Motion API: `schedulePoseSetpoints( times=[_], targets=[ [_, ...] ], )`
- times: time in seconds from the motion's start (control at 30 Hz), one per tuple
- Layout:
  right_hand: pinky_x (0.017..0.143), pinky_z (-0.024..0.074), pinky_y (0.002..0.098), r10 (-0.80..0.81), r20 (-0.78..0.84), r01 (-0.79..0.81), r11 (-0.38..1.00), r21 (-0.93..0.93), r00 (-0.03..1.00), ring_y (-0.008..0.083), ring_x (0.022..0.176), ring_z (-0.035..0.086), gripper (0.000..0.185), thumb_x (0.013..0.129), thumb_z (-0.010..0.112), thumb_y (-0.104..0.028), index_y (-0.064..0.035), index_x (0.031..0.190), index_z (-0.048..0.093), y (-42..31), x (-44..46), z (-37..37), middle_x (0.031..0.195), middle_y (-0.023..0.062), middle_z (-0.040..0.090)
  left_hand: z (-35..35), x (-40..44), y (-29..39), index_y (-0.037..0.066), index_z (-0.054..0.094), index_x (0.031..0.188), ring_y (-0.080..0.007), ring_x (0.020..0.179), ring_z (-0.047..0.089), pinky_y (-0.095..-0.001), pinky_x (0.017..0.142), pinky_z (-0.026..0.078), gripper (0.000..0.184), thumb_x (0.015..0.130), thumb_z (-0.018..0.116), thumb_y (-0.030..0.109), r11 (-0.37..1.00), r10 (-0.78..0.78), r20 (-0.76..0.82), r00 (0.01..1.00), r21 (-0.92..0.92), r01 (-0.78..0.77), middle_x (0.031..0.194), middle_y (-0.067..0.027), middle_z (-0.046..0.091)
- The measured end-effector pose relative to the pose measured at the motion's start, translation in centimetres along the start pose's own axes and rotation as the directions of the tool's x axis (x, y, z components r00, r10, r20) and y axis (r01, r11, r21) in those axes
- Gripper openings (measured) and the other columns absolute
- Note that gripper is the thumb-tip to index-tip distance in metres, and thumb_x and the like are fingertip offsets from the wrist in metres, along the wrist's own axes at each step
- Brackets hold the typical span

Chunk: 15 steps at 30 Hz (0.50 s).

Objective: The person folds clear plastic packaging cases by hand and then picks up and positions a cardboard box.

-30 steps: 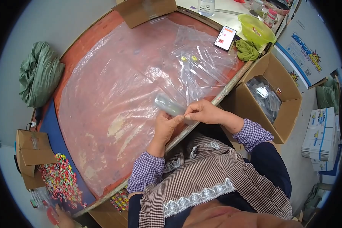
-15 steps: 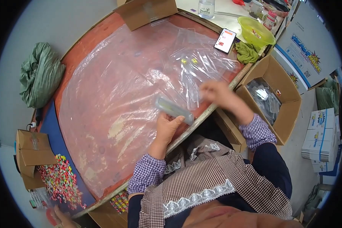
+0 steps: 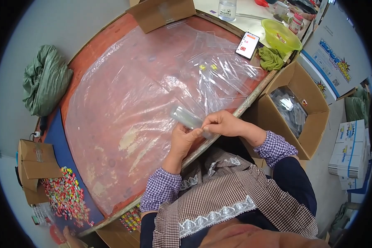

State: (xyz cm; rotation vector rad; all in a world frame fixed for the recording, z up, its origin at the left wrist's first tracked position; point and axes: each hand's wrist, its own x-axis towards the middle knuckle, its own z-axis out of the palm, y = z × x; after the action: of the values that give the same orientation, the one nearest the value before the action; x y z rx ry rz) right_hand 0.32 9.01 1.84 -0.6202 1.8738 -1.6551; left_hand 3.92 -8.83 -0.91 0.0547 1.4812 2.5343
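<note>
My left hand (image 3: 184,140) is closed around a clear, long plastic case (image 3: 186,118), thumb on its near side. The case is held tilted above the plastic-covered table, with a faint greenish tint inside. At its lower right end, my right hand (image 3: 222,125) pinches with thumb and fingertips; whether it grips the case's end or a small piece there is hidden by the fingers. Just beyond my hands lie flat clear plastic sleeves (image 3: 219,78), two small yellow labels among them.
A clear sheet (image 3: 111,103) covers the red table. A phone (image 3: 247,44), green cloth (image 3: 271,58) and yellow-green basin (image 3: 281,36) are at the far right. An open carton (image 3: 318,120) of clear plastic pieces stands right. Colourful wrapped pieces (image 3: 68,194) lie lower left, near another person's hand (image 3: 70,237).
My right hand has come back from over the sleeves to the end of the clear case. The left hand keeps hold of the case in nearly the same place.
</note>
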Motion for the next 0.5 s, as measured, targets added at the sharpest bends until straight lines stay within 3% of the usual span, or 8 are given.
schedulePoseSetpoints(
  times=[0.1, 0.17, 0.2, 0.3, 0.43, 0.5],
  targets=[
    [0.061, 0.0451, 0.0280, -0.219, -0.173, 0.115, 0.875, -0.471, 0.960, 0.0194, 0.069, 0.057, 0.012, 0.077, 0.056, -0.013, -0.0037, 0.084, 0.059, -0.5, 0.6, -1.9, 0.077, 0.0106, 0.059, -0.6, 0.2, -0.2, -0.002, 0.045, 0.103, -0.0150, 0.081, 0.057, -0.0252, 0.071, 0.047, 0.041, 0.072, 0.069, 0.010, 0.999, -0.042, -0.079, 0.996, 0.019, 0.044, 0.093, -0.0089, 0.057],
    [0.059, 0.0454, 0.0318, -0.608, -0.337, -0.018, 0.469, -0.883, 0.719, 0.0248, 0.069, 0.057, 0.011, 0.076, 0.056, -0.011, -0.0012, 0.081, 0.058, -1.1, 1.9, -4.8, 0.076, 0.0130, 0.058, -0.8, 0.3, -0.4, -0.002, 0.045, 0.103, -0.0146, 0.079, 0.057, -0.0246, 0.069, 0.047, 0.041, 0.072, 0.068, 0.010, 0.997, -0.061, -0.114, 0.992, 0.029, 0.065, 0.092, -0.0088, 0.056],
    [0.059, 0.0454, 0.0318, -0.611, -0.342, -0.021, 0.470, -0.883, 0.713, 0.0248, 0.069, 0.057, 0.011, 0.076, 0.056, -0.011, -0.0012, 0.081, 0.058, -1.6, 2.8, -6.9, 0.076, 0.0130, 0.058, -0.9, 0.4, -0.4, -0.002, 0.045, 0.103, -0.0141, 0.078, 0.056, -0.0241, 0.067, 0.047, 0.040, 0.073, 0.067, 0.010, 0.998, -0.051, -0.106, 0.993, 0.020, 0.053, 0.091, -0.0088, 0.056],
    [0.062, 0.0459, 0.0353, -0.696, -0.440, -0.266, 0.351, -0.898, 0.568, 0.0293, 0.072, 0.057, 0.013, 0.075, 0.057, -0.014, -0.0044, 0.084, 0.059, -2.9, 4.8, -12.7, 0.080, 0.0139, 0.059, -0.8, 0.4, -0.6, -0.002, 0.044, 0.104, -0.0132, 0.076, 0.056, -0.0230, 0.064, 0.047, 0.039, 0.074, 0.066, 0.009, 1.000, -0.029, -0.080, 0.996, 0.010, 0.030, 0.090, -0.0087, 0.056],
    [0.064, 0.0464, 0.0328, -0.560, -0.597, -0.356, 0.487, -0.798, 0.574, 0.0283, 0.074, 0.058, 0.015, 0.074, 0.058, -0.014, -0.0056, 0.086, 0.060, -2.2, 3.3, -14.6, 0.084, 0.0142, 0.059, -0.9, 0.5, -0.2, -0.003, 0.044, 0.103, -0.0129, 0.075, 0.055, -0.0225, 0.063, 0.046, 0.040, 0.073, 0.067, 0.010, 0.998, 0.009, -0.136, 0.991, 0.056, -0.002, 0.089, -0.0083, 0.056],
    [0.064, 0.0464, 0.0316, -0.512, -0.591, -0.326, 0.517, -0.791, 0.623, 0.0267, 0.074, 0.058, 0.015, 0.074, 0.058, -0.014, -0.0051, 0.086, 0.060, -1.8, 2.4, -14.4, 0.084, 0.0134, 0.060, -0.3, 0.2, 0.3, -0.003, 0.045, 0.103, -0.0132, 0.076, 0.056, -0.0230, 0.065, 0.046, 0.040, 0.073, 0.068, 0.010, 0.999, -0.008, -0.119, 0.993, 0.046, 0.014, 0.089, -0.0084, 0.057]
  ],
)
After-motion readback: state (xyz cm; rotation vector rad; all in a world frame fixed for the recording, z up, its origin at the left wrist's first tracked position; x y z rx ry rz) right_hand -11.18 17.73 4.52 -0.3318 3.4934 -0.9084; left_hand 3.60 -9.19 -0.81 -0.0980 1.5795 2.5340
